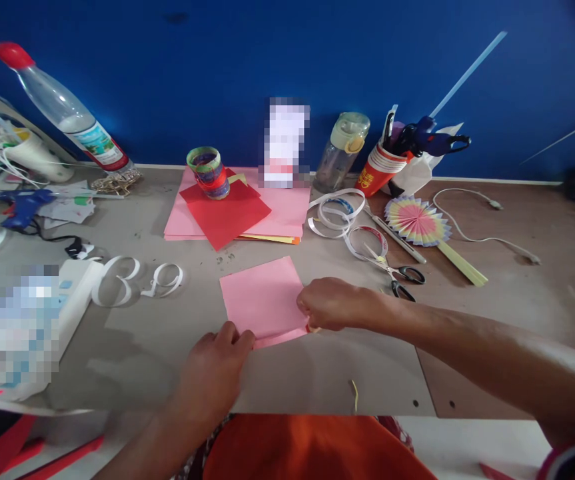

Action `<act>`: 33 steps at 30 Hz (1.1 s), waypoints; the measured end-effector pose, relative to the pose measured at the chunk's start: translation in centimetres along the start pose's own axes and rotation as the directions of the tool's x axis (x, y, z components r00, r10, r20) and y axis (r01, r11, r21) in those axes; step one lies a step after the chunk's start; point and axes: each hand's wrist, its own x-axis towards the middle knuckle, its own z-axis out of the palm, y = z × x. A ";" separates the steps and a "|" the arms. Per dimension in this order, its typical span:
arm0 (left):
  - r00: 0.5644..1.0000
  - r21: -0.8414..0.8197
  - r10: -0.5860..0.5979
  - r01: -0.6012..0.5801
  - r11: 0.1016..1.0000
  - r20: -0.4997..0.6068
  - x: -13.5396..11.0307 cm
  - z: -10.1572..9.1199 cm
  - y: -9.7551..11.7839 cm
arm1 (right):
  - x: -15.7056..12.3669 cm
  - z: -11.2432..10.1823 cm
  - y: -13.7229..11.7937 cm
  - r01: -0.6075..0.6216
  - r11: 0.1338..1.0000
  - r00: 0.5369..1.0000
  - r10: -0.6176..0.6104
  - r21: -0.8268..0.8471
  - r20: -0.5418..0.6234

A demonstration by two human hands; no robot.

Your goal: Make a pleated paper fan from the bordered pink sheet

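Observation:
A square sheet of pink paper (262, 297) lies on the table, with a narrow folded strip along its near edge. At the near left corner my left hand (220, 360) pinches the paper, thumb and fingers closed on the fold. My right hand (330, 303) is curled closed on the right edge, near the other end of the strip. Its fingertips are partly hidden. Scissors (397, 275) with black handles lie to the right, beyond my right forearm.
Behind lie stacked pink sheets (287, 213), red paper (222, 217) and a colourful tape roll (210, 173). Farther right are white strip coils (337, 213), a bottle (342, 153), a red cup of tools (380, 170) and a paper fan (417, 220). A glue gun (24, 205) lies left.

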 end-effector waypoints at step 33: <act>0.851 0.154 0.252 -0.203 0.967 -0.461 -1.3 2.1 0.0 | -1.9 7.4 0.7 0.229 0.919 0.759 -0.375 -0.322 -0.532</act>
